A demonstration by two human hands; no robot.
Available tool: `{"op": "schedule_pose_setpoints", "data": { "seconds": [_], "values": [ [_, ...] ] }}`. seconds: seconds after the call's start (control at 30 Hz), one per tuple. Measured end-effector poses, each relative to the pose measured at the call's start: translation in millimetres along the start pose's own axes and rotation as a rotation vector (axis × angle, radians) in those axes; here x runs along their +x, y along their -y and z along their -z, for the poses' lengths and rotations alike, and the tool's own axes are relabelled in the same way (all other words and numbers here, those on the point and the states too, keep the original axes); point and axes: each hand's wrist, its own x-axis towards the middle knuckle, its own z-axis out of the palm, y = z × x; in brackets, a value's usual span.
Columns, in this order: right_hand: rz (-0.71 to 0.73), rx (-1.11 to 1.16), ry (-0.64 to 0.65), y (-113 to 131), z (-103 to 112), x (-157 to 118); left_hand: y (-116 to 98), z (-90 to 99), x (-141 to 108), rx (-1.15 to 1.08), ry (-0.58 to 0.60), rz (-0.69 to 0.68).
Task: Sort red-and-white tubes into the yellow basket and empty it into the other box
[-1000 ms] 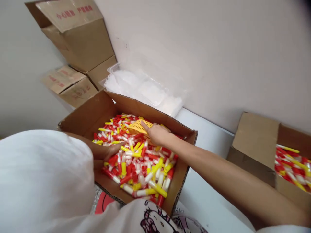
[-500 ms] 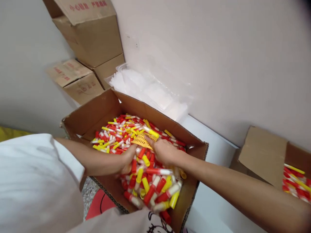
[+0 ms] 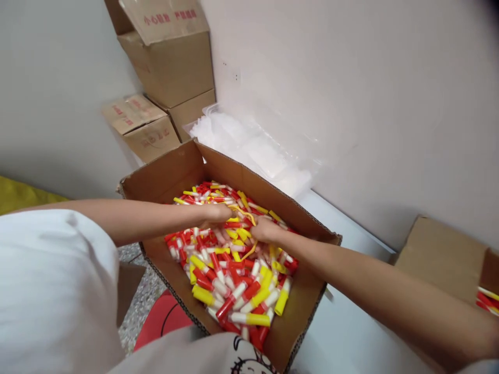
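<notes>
An open cardboard box [image 3: 163, 174] is heaped with small tubes [image 3: 230, 280] that have red, yellow and white parts. Both my hands are down among them near the box's middle. My left hand [image 3: 216, 214] grips one side of a yellow mesh scoop [image 3: 247, 214], and my right hand [image 3: 265, 229] grips the other side. Only the scoop's thin yellow rim shows between my hands; the rest is buried under tubes. My white sleeve fills the lower left of the view.
Brown cartons [image 3: 167, 62] are stacked against the wall at the back left. Behind the box lies a pile of clear plastic trays [image 3: 253, 148]. A second carton [image 3: 440, 257] with more tubes [image 3: 487, 300] stands on the white tabletop [image 3: 351, 332] at the right. A red object [image 3: 159, 319] lies on the floor below.
My left hand has moved forward to the scoop, and both hands have pushed it down into the tubes, so most of it is now covered. The camera has shifted left.
</notes>
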Motion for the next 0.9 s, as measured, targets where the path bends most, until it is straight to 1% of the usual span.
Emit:
{"op": "schedule_pose_setpoints", "data": {
  "seconds": [0.03, 0.07, 0.13, 0.2, 0.27, 0.33, 0.4, 0.43, 0.53, 0.6, 0.7, 0.77, 0.83, 0.9],
  "values": [
    [0.001, 0.030, 0.012, -1.0, 2.5, 0.2, -5.2, 4.0, -2.7, 0.129, -0.061, -0.046],
    [0.005, 0.062, 0.020, -1.6, 4.9, -0.3, -11.1, 8.5, -6.1, 0.229, -0.131, -0.124],
    [0.025, 0.130, 0.026, -2.5, 8.0, -1.0, -24.1, 19.0, -15.9, 0.291, -0.250, -0.331],
    [0.063, 0.199, 0.051, -2.9, 8.5, 0.6, -35.5, 31.5, -30.2, 0.228, -0.305, -0.504],
    [0.080, 0.252, 0.098, -2.7, 6.9, 4.6, -42.2, 46.0, -48.0, 0.111, -0.331, -0.624],
    [0.080, 0.304, 0.164, -1.3, 4.9, 7.7, -43.0, 62.0, -67.1, 0.009, -0.379, -0.697],
    [0.101, 0.362, 0.226, 1.7, 4.3, 5.2, -39.4, 77.9, -85.3, -0.062, -0.467, -0.762],
    [0.136, 0.387, 0.245, 3.7, 4.8, 1.1, -36.7, 85.3, -93.7, -0.099, -0.518, -0.793],
    [0.295, 0.426, 0.222, 9.3, 9.4, -22.3, -28.2, 101.8, -115.1, -0.217, -0.652, -0.863],
    [0.367, 0.437, 0.175, 10.8, 14.0, -44.0, -23.3, 107.3, -125.9, -0.276, -0.693, -0.875],
    [0.430, 0.519, 0.067, 6.2, 22.9, -77.9, -17.5, 108.4, -135.0, -0.320, -0.695, -0.843],
    [0.465, 0.582, -0.019, -2.4, 31.0, -100.1, -14.9, 106.0, -135.9, -0.336, -0.673, -0.813],
    [0.474, 0.607, -0.096, -15.9, 41.3, -122.8, -13.9, 101.6, -133.1, -0.341, -0.657, -0.791],
    [0.471, 0.623, -0.196, -35.4, 53.2, -147.4, -14.1, 95.5, -127.8, -0.324, -0.637, -0.769]
  ]
}}
